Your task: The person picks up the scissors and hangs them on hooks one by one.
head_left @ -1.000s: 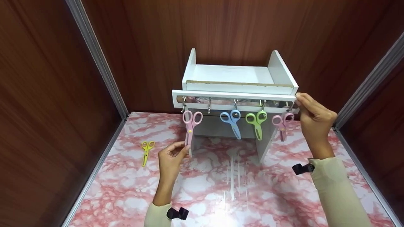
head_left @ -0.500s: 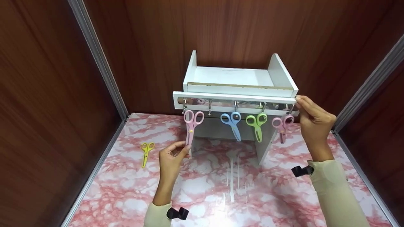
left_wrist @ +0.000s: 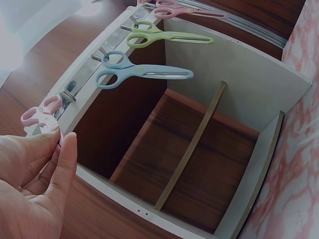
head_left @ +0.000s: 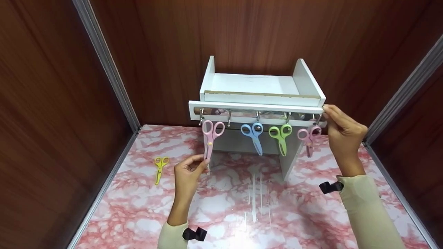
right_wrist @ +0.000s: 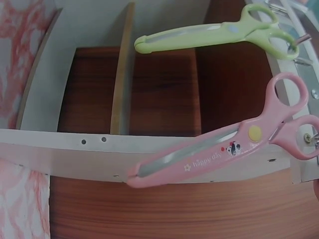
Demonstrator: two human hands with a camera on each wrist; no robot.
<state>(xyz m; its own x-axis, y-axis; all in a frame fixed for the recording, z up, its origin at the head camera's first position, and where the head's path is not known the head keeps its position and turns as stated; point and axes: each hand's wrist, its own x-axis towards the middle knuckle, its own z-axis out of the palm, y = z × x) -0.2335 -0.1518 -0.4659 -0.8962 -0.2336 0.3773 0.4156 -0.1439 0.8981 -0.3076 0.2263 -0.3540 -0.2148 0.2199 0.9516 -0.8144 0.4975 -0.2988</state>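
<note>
In the head view, my left hand [head_left: 188,174] pinches pink scissors [head_left: 210,141] by the blade end, handles up. Their finger loops are just below and beside the leftmost hook [head_left: 201,117] of a white hook rail [head_left: 242,104]; the left wrist view shows the loops near the rail, but contact with the hook is unclear. My right hand [head_left: 346,135] grips the rail's right end with thumb and fingers. Blue scissors [head_left: 254,138], green scissors [head_left: 282,138] and a second pair of pink scissors [right_wrist: 214,144] hang from hooks to the right. The second hook [head_left: 229,118] holds nothing.
The rail is fronting a white shelf unit [head_left: 254,83] with raised sides. Yellow scissors [head_left: 159,169] lie on the marbled red-and-white table [head_left: 138,214], left of the left hand. Brown wood-grain panels [head_left: 263,31] enclose the back and sides.
The pink scissors in my left hand have shifted very slightly up and right against the rail. My right hand keeps its hold on the rail end.
</note>
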